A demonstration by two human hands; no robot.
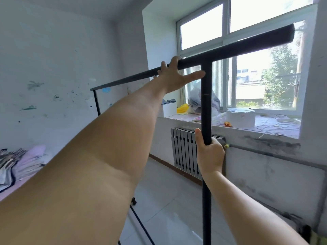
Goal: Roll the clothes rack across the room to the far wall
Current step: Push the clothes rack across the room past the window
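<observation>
We see folded bedding (26, 161) on a bed at the far left, well below and left of our left grip. The clothes rack (206, 106) is a black frame with a top bar running from a far corner post at the left, up and to the right, past the near upright post. A caster (134, 202) and the lower rail show below our left forearm, on the tiled floor (168, 209).

Our left hand (174, 77) reaches up to the top bar. Its fingers hook over the bar from the near side, just left of the joint with the upright, and the thumb points right toward the post, so the left grip is closed on the bar.

Our right hand (209, 156) wraps the near upright post well below the left grip, thumb upward along the post; the right grip is closed on the post.

Beyond the right grip stands a radiator (184, 151) under the window sill (265, 128), which carries boxes, bags and a white cable. The window (247, 59) lies above, right of the left grip.
</observation>
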